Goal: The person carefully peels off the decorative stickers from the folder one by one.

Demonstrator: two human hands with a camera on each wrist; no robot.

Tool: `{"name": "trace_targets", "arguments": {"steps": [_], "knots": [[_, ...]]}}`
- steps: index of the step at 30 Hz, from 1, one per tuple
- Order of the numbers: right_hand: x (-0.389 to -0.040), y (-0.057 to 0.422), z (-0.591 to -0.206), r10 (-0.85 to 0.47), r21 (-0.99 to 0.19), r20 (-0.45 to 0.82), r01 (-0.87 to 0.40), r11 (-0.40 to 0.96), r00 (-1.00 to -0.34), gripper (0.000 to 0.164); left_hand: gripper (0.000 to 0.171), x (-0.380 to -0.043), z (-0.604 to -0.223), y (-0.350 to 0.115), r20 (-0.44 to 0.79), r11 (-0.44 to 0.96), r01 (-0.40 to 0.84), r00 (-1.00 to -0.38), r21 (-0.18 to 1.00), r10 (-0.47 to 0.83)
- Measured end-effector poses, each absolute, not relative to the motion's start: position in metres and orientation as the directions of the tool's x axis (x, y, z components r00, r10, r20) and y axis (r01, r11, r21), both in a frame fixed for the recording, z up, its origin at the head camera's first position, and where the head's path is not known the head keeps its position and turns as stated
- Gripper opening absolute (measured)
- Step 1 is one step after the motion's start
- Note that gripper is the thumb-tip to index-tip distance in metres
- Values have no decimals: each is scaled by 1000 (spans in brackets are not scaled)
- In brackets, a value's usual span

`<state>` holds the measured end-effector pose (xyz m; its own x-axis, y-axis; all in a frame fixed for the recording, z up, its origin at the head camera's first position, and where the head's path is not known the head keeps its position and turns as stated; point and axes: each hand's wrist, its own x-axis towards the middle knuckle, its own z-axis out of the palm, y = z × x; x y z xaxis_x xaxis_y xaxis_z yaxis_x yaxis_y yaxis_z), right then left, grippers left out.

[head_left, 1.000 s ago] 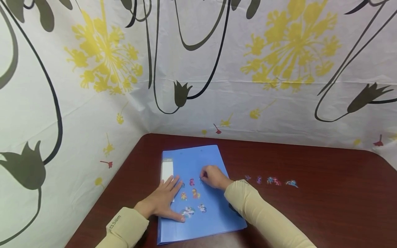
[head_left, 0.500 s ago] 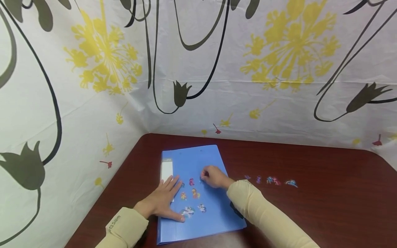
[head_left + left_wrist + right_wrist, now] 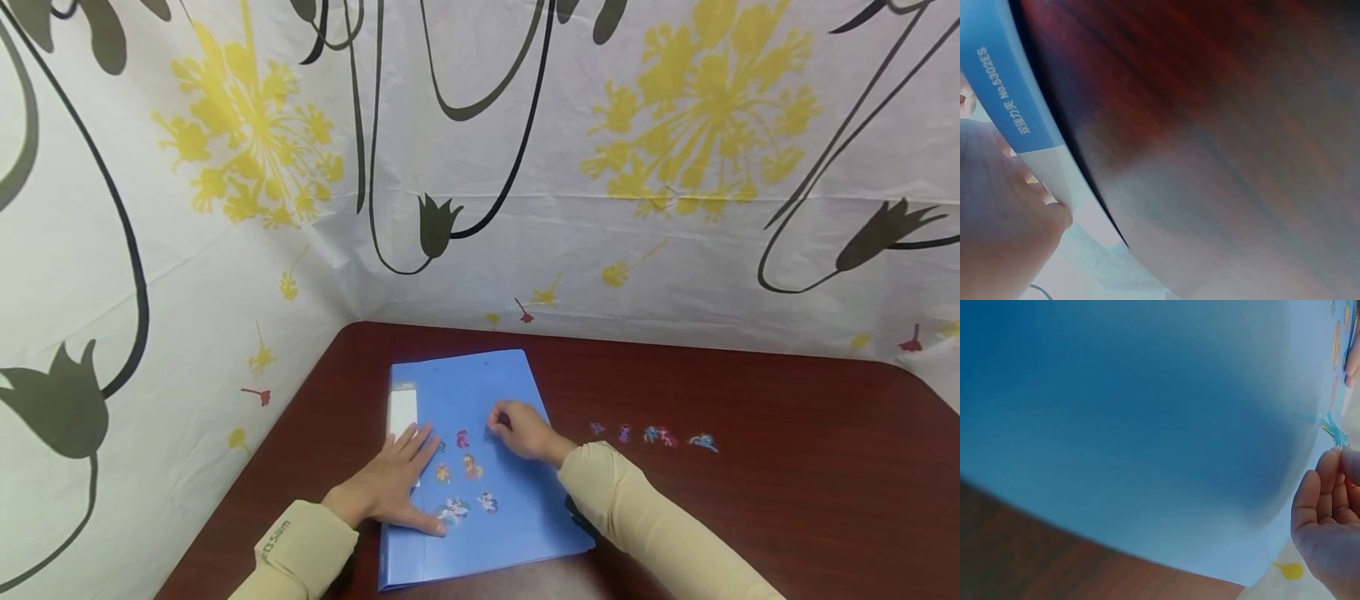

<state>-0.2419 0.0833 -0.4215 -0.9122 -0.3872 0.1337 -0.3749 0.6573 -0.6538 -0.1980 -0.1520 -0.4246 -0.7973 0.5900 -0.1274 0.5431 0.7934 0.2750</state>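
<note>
One folder [image 3: 517,533], pretty much; left hand [image 3: 387,482] lies on it, fingers spread, probably to steady it; right hand [image 3: 525,432] pinches a blue sticker [image 3: 1335,432] by its edge, maybe for control

Flower-patterned white curtain [image 3: 487,158] behind reddish-brown table [image 3: 787,517].

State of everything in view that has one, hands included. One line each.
Blue folder: closed, flat on the table
Left hand: resting on the folder, fingers spread
Right hand: pinching the light-blue sticker
Light-blue sticker: pinched at one end; stuck down or not, can't tell
Folder stickers: face up on the cover
Table stickers: face up in a row, right of the folder
Printed cloth: hanging, creased
</note>
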Motion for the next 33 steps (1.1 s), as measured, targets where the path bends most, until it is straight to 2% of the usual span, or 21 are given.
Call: {"name": "trace_targets", "arguments": {"steps": [12, 25, 33], "knots": [[-236, 104, -420, -355, -691, 166, -366, 623, -920, 9, 114, -195, -424, -150, -125, 791, 537, -799, 293, 589], [-234, 158, -416, -351, -784, 139, -319, 532, -926, 6, 116, -197, -425, -151, -123, 798, 537, -803, 274, 583], [-230, 190, -415, -306, -791, 114, -273, 548, -945, 9, 116, -198, -426, -151, -119, 797, 544, -801, 263, 586]]}}
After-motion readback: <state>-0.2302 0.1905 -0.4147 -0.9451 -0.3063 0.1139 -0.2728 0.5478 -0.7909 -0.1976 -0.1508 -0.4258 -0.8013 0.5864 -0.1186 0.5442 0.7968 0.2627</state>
